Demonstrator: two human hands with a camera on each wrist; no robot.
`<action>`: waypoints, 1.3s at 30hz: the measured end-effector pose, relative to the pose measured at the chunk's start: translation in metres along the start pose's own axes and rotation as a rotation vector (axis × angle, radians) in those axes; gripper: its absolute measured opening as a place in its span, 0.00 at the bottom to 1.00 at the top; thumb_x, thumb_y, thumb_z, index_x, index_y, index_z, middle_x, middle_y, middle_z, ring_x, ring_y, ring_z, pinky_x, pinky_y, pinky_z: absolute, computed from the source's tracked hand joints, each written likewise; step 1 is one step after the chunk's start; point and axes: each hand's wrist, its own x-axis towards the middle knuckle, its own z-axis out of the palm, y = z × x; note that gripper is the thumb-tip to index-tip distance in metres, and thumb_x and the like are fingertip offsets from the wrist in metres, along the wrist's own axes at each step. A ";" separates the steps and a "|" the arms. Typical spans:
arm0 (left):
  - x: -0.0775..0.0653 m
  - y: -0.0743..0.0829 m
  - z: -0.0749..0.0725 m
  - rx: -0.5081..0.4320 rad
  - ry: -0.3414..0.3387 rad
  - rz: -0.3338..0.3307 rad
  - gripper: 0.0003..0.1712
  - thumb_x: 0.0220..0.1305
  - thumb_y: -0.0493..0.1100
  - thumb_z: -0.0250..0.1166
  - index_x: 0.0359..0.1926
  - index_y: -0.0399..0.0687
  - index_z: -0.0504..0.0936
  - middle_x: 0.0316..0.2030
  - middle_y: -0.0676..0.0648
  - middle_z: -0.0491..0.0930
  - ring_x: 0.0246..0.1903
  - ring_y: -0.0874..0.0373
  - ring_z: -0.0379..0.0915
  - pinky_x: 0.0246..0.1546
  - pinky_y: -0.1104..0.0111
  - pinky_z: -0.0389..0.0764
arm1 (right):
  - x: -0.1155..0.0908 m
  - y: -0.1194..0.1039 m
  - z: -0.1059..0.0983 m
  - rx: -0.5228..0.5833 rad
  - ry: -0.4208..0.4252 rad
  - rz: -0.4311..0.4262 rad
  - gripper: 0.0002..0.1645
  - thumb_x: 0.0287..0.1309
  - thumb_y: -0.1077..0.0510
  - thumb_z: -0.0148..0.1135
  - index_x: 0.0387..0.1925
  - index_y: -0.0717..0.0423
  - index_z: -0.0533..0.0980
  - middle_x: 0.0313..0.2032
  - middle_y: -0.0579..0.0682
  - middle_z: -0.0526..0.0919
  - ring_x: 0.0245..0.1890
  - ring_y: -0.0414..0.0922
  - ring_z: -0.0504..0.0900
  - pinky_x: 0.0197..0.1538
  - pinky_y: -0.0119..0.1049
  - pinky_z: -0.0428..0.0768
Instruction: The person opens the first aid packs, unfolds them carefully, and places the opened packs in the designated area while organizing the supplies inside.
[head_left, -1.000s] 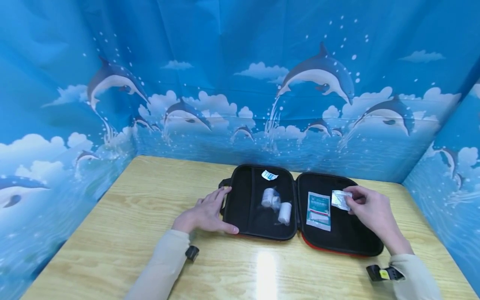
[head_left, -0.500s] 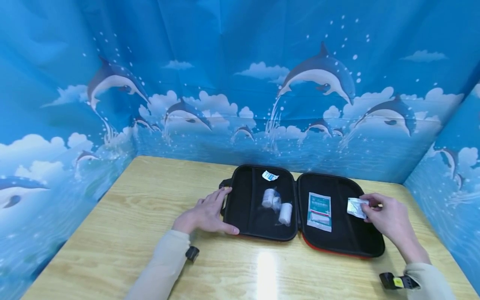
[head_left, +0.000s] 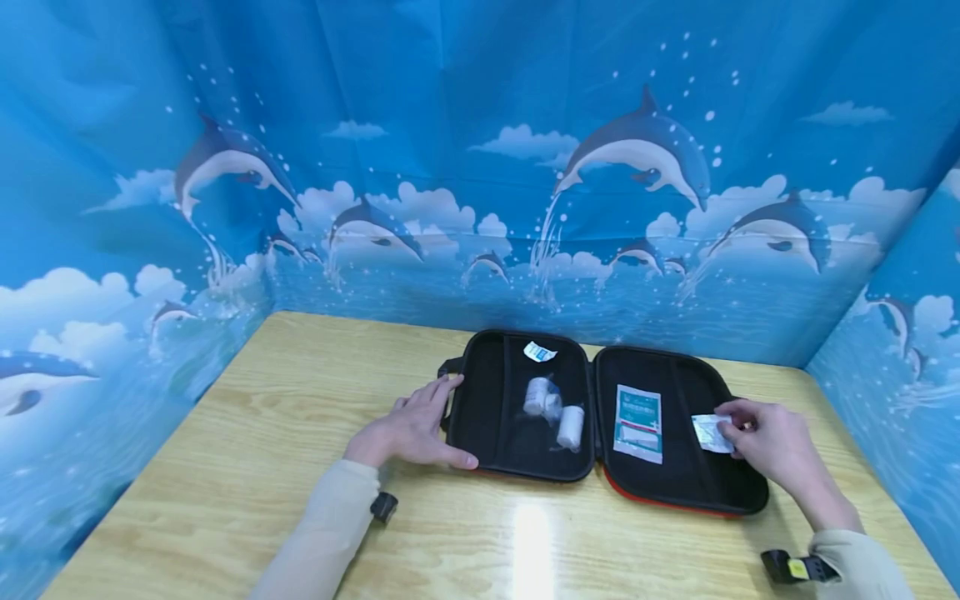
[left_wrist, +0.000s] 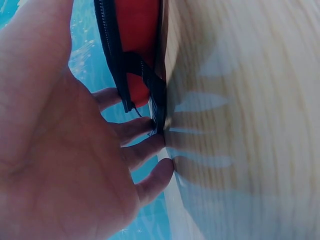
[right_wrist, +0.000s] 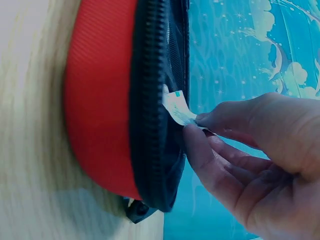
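A red zip case with a black lining lies unfolded on the table. My left hand rests along its left edge beside the handle, fingers spread and nearly straight; in the left wrist view the fingertips reach the tabletop and the strap. Between thumb and fingers, my right hand pinches a small white sachet low over the right half of the case. To its left lies a larger green-and-white packet. The left half bears white rolls in clear wrap and another small sachet.
The light wooden table runs around the case on the left and front. A blue curtain printed with dolphins hangs close behind the case and along both sides.
My right hand has carried the small sachet rightward from beside the green-and-white packet, then slightly toward me. The left hand and the case have stayed in place.
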 end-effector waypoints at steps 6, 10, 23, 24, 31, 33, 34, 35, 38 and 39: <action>0.001 0.000 -0.001 -0.001 -0.005 0.001 0.75 0.45 0.74 0.75 0.83 0.59 0.41 0.82 0.42 0.42 0.80 0.39 0.45 0.75 0.35 0.49 | 0.002 -0.001 0.002 -0.001 -0.073 0.060 0.12 0.64 0.63 0.63 0.44 0.68 0.82 0.17 0.45 0.80 0.17 0.40 0.77 0.23 0.32 0.65; 0.002 0.000 -0.001 0.004 -0.006 -0.001 0.75 0.45 0.74 0.75 0.83 0.58 0.41 0.82 0.42 0.42 0.80 0.39 0.45 0.75 0.35 0.49 | 0.004 -0.003 0.004 0.008 -0.121 0.092 0.12 0.65 0.64 0.63 0.45 0.69 0.81 0.22 0.50 0.82 0.18 0.40 0.78 0.22 0.32 0.67; 0.003 0.001 -0.003 0.011 -0.002 0.007 0.74 0.46 0.74 0.75 0.83 0.57 0.41 0.82 0.41 0.43 0.80 0.39 0.46 0.74 0.35 0.51 | 0.009 -0.015 0.018 0.053 -0.185 0.104 0.13 0.63 0.66 0.65 0.47 0.71 0.80 0.30 0.58 0.85 0.19 0.39 0.81 0.24 0.31 0.75; 0.003 0.001 -0.003 0.012 -0.002 0.008 0.74 0.46 0.74 0.75 0.83 0.57 0.41 0.82 0.41 0.43 0.80 0.39 0.46 0.74 0.35 0.51 | 0.009 -0.016 0.019 0.059 -0.186 0.105 0.13 0.63 0.66 0.64 0.48 0.71 0.80 0.30 0.59 0.85 0.20 0.40 0.81 0.24 0.31 0.75; 0.002 0.000 -0.003 0.011 -0.004 0.005 0.74 0.46 0.74 0.75 0.83 0.57 0.41 0.82 0.41 0.43 0.80 0.39 0.46 0.74 0.35 0.51 | 0.010 -0.020 0.026 0.035 -0.115 0.065 0.16 0.59 0.67 0.65 0.49 0.69 0.80 0.35 0.65 0.87 0.28 0.49 0.85 0.30 0.42 0.81; 0.002 0.000 -0.002 0.010 -0.004 0.002 0.74 0.46 0.74 0.75 0.83 0.57 0.41 0.82 0.42 0.43 0.80 0.39 0.46 0.74 0.35 0.51 | 0.010 -0.021 0.028 0.034 -0.080 0.065 0.17 0.58 0.68 0.65 0.49 0.69 0.80 0.37 0.66 0.88 0.32 0.53 0.86 0.34 0.47 0.82; 0.002 0.000 -0.002 0.009 -0.005 0.001 0.74 0.46 0.74 0.75 0.83 0.58 0.41 0.82 0.42 0.43 0.80 0.39 0.46 0.74 0.34 0.51 | 0.010 -0.021 0.029 0.037 -0.068 0.072 0.17 0.58 0.68 0.65 0.50 0.69 0.80 0.38 0.67 0.88 0.33 0.54 0.87 0.36 0.49 0.83; 0.002 0.000 -0.002 0.008 -0.005 0.000 0.74 0.46 0.74 0.75 0.83 0.58 0.41 0.82 0.42 0.43 0.80 0.39 0.46 0.74 0.34 0.51 | 0.009 -0.021 0.030 0.045 -0.060 0.085 0.18 0.58 0.68 0.65 0.51 0.69 0.79 0.39 0.68 0.87 0.34 0.55 0.87 0.37 0.50 0.83; 0.002 0.000 -0.002 0.004 -0.009 -0.001 0.74 0.46 0.74 0.75 0.83 0.57 0.41 0.82 0.41 0.43 0.80 0.39 0.46 0.74 0.34 0.50 | 0.009 -0.022 0.032 0.071 -0.042 0.135 0.20 0.60 0.67 0.63 0.54 0.69 0.77 0.40 0.68 0.86 0.34 0.56 0.87 0.36 0.49 0.84; 0.002 0.000 -0.002 0.003 -0.009 -0.001 0.74 0.46 0.74 0.75 0.83 0.57 0.41 0.82 0.41 0.43 0.80 0.39 0.46 0.74 0.34 0.50 | 0.009 -0.022 0.033 0.077 -0.038 0.152 0.21 0.61 0.66 0.63 0.55 0.69 0.77 0.40 0.68 0.86 0.34 0.55 0.86 0.35 0.47 0.83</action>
